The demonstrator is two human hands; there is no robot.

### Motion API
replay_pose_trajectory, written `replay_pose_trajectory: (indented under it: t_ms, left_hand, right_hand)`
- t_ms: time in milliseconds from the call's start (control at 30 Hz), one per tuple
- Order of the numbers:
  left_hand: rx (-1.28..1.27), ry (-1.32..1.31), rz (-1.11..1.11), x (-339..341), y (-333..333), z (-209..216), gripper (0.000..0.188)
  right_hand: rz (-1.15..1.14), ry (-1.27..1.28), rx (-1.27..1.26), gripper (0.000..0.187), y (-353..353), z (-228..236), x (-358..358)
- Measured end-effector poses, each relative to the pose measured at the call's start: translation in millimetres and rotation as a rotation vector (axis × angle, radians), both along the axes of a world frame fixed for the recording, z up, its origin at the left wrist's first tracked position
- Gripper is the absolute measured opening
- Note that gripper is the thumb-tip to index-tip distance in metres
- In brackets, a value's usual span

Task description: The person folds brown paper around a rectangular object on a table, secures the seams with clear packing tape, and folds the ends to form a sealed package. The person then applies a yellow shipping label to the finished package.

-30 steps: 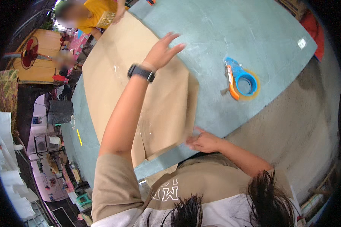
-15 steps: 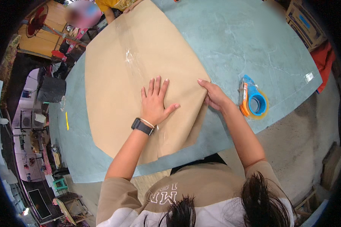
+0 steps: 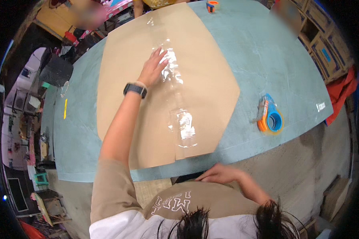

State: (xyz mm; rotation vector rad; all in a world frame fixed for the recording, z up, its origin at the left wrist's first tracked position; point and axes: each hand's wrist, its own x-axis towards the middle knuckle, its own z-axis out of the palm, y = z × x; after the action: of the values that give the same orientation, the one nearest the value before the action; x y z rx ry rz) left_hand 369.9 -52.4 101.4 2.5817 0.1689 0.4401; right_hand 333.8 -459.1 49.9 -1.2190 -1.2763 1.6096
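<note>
Our right hand (image 3: 221, 174) is off the side edge of the brown paper (image 3: 205, 95), which it pinches and lifts half a second earlier, and is now down by the near rim of the worktop (image 3: 275, 67), in front of our shirt (image 3: 211, 199). With that edge let go, the fold is gone: the paper lies spread out, its right corner down, and we see much more of the clear tape (image 3: 186, 123) running lengthwise along its middle, shiny and wrinkled.

Our left hand (image 3: 151, 68) is farther up the sheet than before, fingers a little apart, beside the tape with the fingertips at its edge; that grip is clamped on nothing. Whether it presses or only skims, we cannot tell. Our right grip is blurred, so we cannot tell whether its fingers are together or apart.

Right of the paper, apart from it, the blue and orange tape dispenser (image 3: 272, 118) rests untouched. Beyond the far end we now see a second dispenser (image 3: 213, 6), and a co-worker's yellow top (image 3: 160, 3).
</note>
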Motion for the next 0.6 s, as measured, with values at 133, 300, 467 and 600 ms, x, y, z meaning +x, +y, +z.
replay_pose_trajectory:
  t_ms: [133,300,467,600]
  left_hand:
    - [0.274,0.299,0.287,4.4,32.0,-9.2,0.061]
    - [0.404,0.315,0.072,53.2,-25.3,-25.8,0.062]
    - [0.448,0.173,-0.001,-32.0,-88.5,-39.1,0.060]
    - [0.397,0.047,0.015,-72.0,-120.0,-37.2,0.053]
  right_hand:
    - [-0.557,0.054,0.350,0.034,58.4,93.9,118.6]
    - [-0.485,-1.234,0.490,0.053,225.9,52.2,225.0]
    - [-0.301,-1.436,0.453,0.062,239.5,13.8,162.9]
    - [-0.161,-1.501,0.597,0.067,187.7,17.9,125.1]
